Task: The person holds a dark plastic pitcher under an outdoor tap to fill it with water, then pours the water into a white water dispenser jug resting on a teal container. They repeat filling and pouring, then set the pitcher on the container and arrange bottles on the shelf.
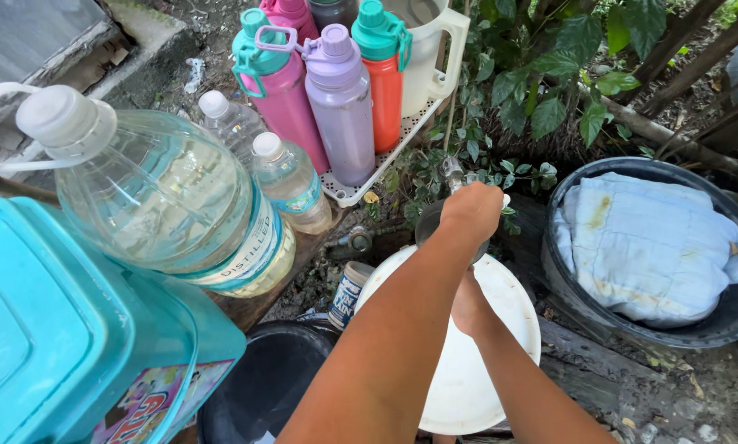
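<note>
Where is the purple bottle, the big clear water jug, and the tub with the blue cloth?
Purple plastic bottle (342, 115), head view, middle of its body.
Big clear plastic water jug (159, 193), head view, its rounded side.
Dark round tub (719, 330), head view, bare lower rim, beside the pale blue cloth (649, 247).

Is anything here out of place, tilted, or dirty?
The big clear jug lies tilted on the teal box instead of standing. The blue cloth in the dark basin has yellow-brown stains.

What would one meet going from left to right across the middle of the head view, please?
Turquoise container → large clear water jug → small clear bottle → left hand at the tap → dark tub holding pale blue cloth.
</note>
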